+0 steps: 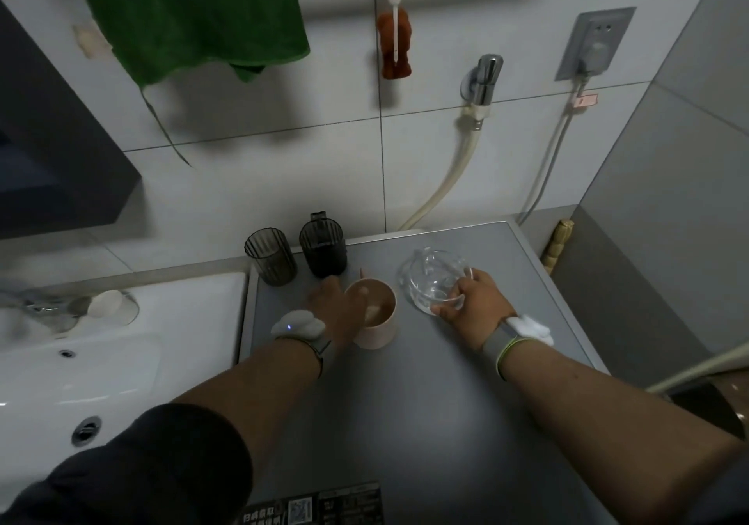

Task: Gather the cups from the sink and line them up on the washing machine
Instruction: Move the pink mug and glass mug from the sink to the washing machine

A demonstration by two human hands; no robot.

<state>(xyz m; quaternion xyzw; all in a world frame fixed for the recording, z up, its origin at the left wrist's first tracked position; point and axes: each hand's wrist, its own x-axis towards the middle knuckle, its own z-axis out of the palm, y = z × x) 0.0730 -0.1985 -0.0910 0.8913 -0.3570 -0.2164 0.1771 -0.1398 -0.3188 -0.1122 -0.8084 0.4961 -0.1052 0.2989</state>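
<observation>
Gripping the pink cup (375,314) with my left hand (334,301) and the glass cup (435,285) with my right hand (476,301), I see two dark cups (270,257) crowding the washing machine's (446,403) back-left corner.

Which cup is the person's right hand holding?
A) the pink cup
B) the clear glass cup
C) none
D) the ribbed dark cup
B: the right hand grips the clear glass cup on the washing machine; the left hand is at the pink cup.

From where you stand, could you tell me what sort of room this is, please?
Most likely a home bathroom or laundry corner: a white sink sits beside a grey washing machine, a tap with a hose is on the tiled wall, and a green towel hangs above.
</observation>
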